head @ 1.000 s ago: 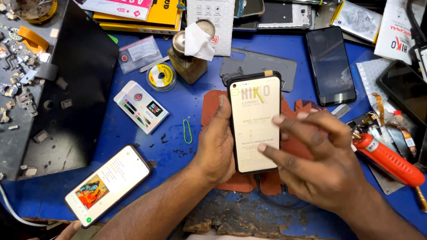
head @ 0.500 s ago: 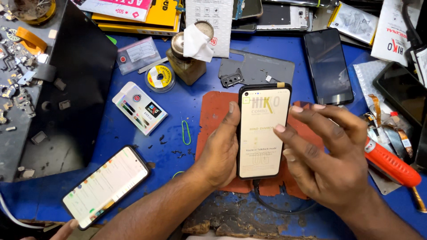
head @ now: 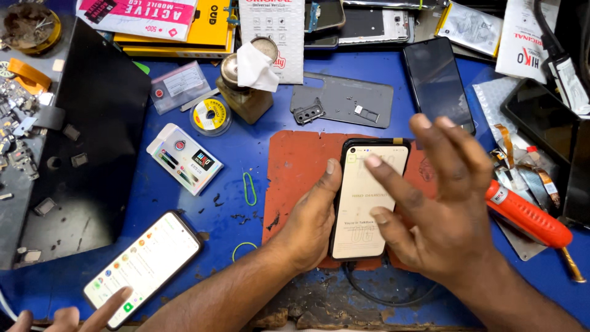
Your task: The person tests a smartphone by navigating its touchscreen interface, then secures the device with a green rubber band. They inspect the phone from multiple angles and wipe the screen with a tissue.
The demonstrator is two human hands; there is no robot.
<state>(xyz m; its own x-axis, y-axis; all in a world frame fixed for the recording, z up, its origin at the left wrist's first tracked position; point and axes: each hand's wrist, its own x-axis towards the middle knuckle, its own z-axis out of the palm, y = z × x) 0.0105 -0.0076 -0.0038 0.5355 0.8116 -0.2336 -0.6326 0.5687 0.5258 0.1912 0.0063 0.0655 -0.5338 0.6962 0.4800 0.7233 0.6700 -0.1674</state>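
Observation:
A black-framed phone [head: 367,212] with a lit pale screen lies on a red mat [head: 295,175] in the middle of the blue bench. My left hand [head: 307,230] grips the phone's left edge, with the thumb along the side. My right hand [head: 445,209] hovers over the phone's right side with its fingers spread; the index fingertip is on or just above the top of the screen. It holds nothing. A dark cable [head: 375,292] runs from the phone's bottom end.
Another person's finger [head: 107,307] touches a second lit phone [head: 144,267] at the lower left. An orange-handled tool [head: 528,215] lies to the right. A grey back cover [head: 341,98], a dark phone [head: 437,80], a solder reel [head: 211,115], a bottle [head: 246,92] and boxes lie behind.
The phone has moved slightly toward me over the red mat. My right hand has opened up, its fingers now spread above the screen. The left hand keeps its grip.

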